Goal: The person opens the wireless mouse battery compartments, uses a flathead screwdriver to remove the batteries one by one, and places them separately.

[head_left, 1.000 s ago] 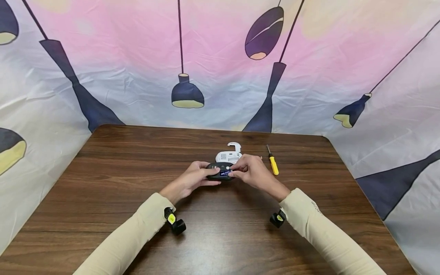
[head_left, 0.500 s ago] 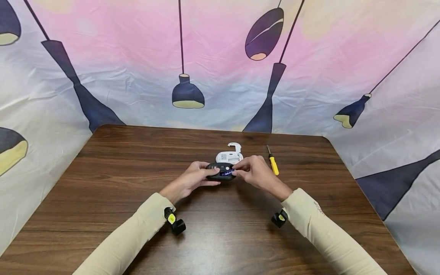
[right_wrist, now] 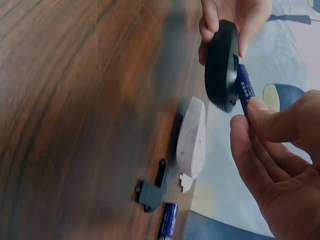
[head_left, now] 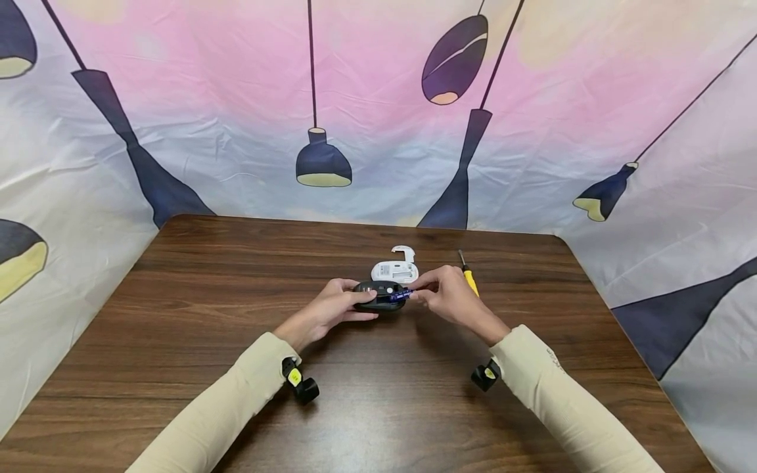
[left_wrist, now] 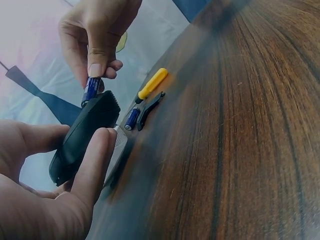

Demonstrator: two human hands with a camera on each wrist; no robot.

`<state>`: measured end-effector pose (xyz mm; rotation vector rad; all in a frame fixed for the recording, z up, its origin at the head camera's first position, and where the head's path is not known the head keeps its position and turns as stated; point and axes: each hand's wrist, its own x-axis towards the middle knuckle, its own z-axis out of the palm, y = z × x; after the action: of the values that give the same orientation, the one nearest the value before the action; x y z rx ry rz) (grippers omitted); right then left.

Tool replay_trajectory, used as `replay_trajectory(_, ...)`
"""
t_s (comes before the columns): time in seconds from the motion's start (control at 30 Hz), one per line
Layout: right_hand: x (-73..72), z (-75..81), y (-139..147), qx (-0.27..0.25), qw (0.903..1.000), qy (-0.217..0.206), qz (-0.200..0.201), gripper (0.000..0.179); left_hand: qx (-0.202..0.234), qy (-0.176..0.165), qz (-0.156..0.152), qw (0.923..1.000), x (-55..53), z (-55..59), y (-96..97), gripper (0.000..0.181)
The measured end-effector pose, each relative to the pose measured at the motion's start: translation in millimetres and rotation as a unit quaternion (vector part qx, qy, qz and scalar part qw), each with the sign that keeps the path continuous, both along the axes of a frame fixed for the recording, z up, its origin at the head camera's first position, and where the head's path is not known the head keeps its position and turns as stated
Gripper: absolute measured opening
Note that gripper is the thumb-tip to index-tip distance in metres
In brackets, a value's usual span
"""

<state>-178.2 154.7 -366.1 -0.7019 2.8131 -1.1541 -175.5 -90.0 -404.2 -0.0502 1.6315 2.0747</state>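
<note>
A black computer mouse (head_left: 381, 287) lies underside up in my left hand (head_left: 331, 305), gripped between thumb and fingers above the table. My right hand (head_left: 452, 297) pinches one end of a blue battery (right_wrist: 245, 84) between thumb and fingertips. The battery sits tilted, its far end at the mouse's open battery slot and its near end sticking out past the mouse's end. Seen from the left wrist, the mouse (left_wrist: 85, 137) shows its side, with the battery (left_wrist: 90, 90) rising beyond it.
Behind the hands, a white mouse (head_left: 387, 270) rests underside up, its battery slot uncovered, near a white curved cover (head_left: 405, 250). A yellow screwdriver (head_left: 470, 281) lies to the right. A black cover (right_wrist: 152, 192) and another blue battery (right_wrist: 169, 220) lie on the wooden table (head_left: 236, 263).
The battery lay flat in the black mouse's slot a second ago; now its right end is lifted and drawn out rightward. My right hand has moved right with it; the left stays nearly still.
</note>
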Motion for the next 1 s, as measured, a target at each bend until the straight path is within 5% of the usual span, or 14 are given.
replay_trajectory(0.4,-6.6,4.5,30.5,0.021,0.9988,0.000,-0.044,0.008,0.000,0.000,0.002,1.0000,0.3,-0.8,-5.0,0.046)
replay_trajectory(1.0,-13.7,-16.3,76.8,0.072,0.9909,-0.025,-0.112,0.008,0.001,-0.005,0.004,1.0000,0.7,2.5,-4.9,0.046)
